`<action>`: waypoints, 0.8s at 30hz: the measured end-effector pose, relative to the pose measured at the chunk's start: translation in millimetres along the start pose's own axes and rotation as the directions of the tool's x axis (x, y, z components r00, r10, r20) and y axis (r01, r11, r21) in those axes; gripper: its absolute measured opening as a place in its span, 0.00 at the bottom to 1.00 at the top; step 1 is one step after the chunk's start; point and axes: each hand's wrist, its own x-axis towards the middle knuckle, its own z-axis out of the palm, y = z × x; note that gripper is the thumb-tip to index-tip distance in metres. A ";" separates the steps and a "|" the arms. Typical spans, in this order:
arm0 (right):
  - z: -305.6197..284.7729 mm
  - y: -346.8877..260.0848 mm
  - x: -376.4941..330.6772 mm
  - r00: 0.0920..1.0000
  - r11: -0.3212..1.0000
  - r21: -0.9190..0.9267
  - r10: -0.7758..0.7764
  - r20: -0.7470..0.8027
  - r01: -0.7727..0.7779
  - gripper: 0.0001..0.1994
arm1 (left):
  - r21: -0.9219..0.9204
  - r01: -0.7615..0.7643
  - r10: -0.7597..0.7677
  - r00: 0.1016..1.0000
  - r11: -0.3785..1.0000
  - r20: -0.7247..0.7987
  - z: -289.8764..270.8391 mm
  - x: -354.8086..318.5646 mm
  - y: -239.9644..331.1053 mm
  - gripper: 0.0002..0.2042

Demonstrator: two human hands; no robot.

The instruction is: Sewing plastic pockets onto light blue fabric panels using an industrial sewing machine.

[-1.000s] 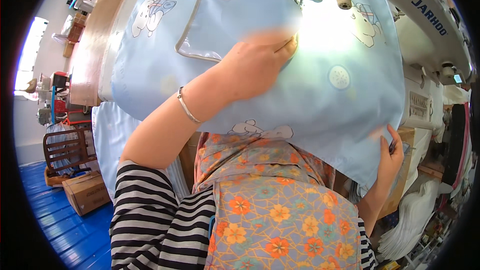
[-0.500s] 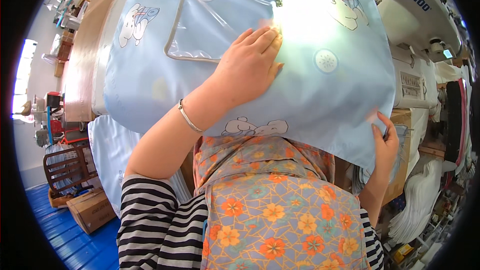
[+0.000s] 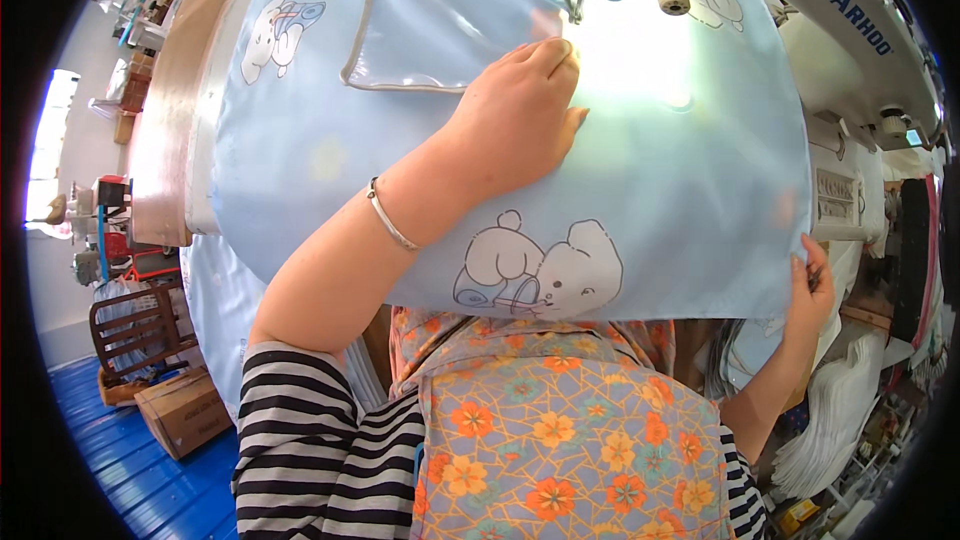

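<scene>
A pale blue, glossy cloth (image 3: 400, 155) with cartoon animal prints lies spread under the sewing machine's needle and presser foot (image 3: 572, 5). A clear plastic panel with grey edging (image 3: 440, 25) is on its far half. My left hand (image 3: 525, 110) rests palm down over the panel's right edge, just on my side of the presser foot. Its fingers are close together and bent a little, with the thumb apart on the cloth. At the cloth's near right corner, my right hand (image 3: 815, 285) pinches the edge between thumb and fingers. Lamp glare washes out the area right of the needle.
The machine's white arm (image 3: 815, 25) overhangs the far right. More pale blue cloth (image 3: 212, 290) hangs at the left, below the wooden tabletop (image 3: 165, 160). A cardboard box (image 3: 183, 412) sits on the blue floor; white sheets (image 3: 830, 430) are stacked at lower right.
The cloth has slid away from me under the presser foot, and its near animal print now shows whole. My right hand has shifted right with the corner. My left hand's fingers are more bent.
</scene>
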 end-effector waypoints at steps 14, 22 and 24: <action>105.1 -16.3 -96.2 0.980 0.702 0.692 0.192 0.042 -0.168 0.14 | 0.225 -0.030 0.053 0.994 0.974 -0.099 0.9 11.6 -39.3 0.13; 102.2 -30.5 -77.0 0.983 0.866 0.500 0.110 -0.150 -0.021 0.22 | 0.275 -0.060 0.046 0.997 0.960 0.059 -12.5 3.5 -48.8 0.07; 101.7 -30.7 -76.5 0.986 0.880 0.475 0.072 -0.151 0.008 0.22 | 0.277 -0.065 0.052 0.997 0.959 0.055 -16.0 6.8 -43.9 0.06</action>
